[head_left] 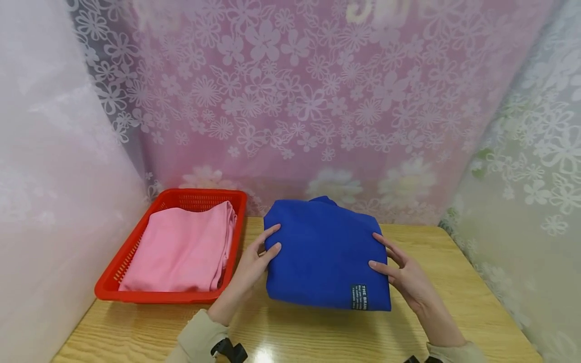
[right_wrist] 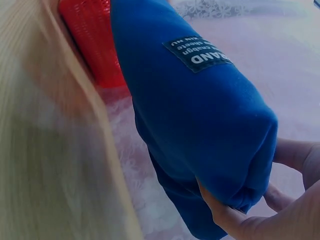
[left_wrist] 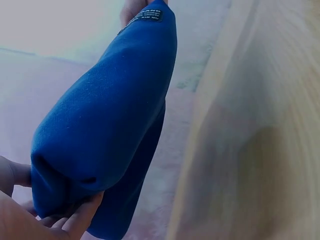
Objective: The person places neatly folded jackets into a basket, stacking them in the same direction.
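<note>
A folded blue garment (head_left: 324, 252) with a dark text patch (head_left: 360, 297) at its lower right is held up above the wooden table between both hands. My left hand (head_left: 251, 259) grips its left side, thumb on the near face and the other fingers partly behind. On the opposite side, my right hand (head_left: 407, 276) pinches the edge in the same way. Both wrist views show the fabric (left_wrist: 107, 105) as a thick rolled fold, with fingers tucked into its ends. A looser layer of it hangs behind, seen in the right wrist view.
Left of the garment, a red plastic basket (head_left: 103, 292) stands on the table (head_left: 458, 282), with a folded pink cloth (head_left: 177, 249) inside. A pink flowered curtain (head_left: 290, 111) hangs behind the table's back edge, and pale sheets (head_left: 535, 201) close off both sides.
</note>
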Demonstrator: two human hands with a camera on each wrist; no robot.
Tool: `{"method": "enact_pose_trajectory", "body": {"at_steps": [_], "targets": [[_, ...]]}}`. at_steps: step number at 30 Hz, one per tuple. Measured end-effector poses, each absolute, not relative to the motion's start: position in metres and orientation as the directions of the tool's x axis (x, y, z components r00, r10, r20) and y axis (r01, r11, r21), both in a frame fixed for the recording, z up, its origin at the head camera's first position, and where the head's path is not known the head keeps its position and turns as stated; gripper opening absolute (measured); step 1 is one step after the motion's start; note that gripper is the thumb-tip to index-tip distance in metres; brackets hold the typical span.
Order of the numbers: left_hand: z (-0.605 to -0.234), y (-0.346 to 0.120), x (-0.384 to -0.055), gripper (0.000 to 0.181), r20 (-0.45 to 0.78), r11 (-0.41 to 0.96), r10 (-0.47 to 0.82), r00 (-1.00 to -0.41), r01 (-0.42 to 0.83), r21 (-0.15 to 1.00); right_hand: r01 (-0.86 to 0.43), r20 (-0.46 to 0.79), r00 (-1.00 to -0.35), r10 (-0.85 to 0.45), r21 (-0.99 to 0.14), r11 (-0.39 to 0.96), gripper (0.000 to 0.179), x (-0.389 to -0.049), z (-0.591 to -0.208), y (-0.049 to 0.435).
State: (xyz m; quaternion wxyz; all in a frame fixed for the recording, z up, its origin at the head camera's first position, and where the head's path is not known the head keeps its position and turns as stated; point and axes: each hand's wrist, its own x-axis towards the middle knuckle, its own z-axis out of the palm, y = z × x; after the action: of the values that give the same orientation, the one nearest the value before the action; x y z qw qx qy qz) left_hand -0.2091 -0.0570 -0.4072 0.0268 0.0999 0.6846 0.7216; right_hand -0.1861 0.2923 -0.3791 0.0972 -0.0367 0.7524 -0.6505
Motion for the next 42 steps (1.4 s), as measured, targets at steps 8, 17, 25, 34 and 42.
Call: {"method": "enact_pose_trajectory", "body": {"at_steps": [8,17,25,34,42], "targets": [[-0.381,-0.096,-0.212,0.051,0.115,-0.001,0.101,-0.988,0.115,0.993,0.010,-0.030,-0.985,-0.169,-0.994,0.113,0.074,-0.194,-0.360,0.245],[-0.349,-0.178,-0.214,0.055,0.101,0.102,0.034,-0.994,0.104,0.989,-0.048,0.049,-0.981,-0.189,-0.999,-0.014,0.068,-0.213,-0.353,0.158],[-0.336,-0.265,-0.209,0.056,0.144,0.116,-0.037,-0.989,0.139,0.983,-0.112,0.143,-0.939,-0.311,-0.987,-0.116,0.072,-0.220,-0.353,0.074],[-0.360,-0.327,-0.200,0.057,0.034,0.113,-0.125,-0.992,0.020,0.993,-0.100,0.129,-0.902,-0.413,-0.991,-0.091,0.070,-0.235,-0.384,0.010],[-0.393,-0.339,-0.199,0.075,-0.010,0.351,-0.188,-0.982,-0.077,0.933,-0.272,0.184,-0.881,-0.436,-0.951,0.149,0.064,-0.245,-0.412,-0.007]]}}
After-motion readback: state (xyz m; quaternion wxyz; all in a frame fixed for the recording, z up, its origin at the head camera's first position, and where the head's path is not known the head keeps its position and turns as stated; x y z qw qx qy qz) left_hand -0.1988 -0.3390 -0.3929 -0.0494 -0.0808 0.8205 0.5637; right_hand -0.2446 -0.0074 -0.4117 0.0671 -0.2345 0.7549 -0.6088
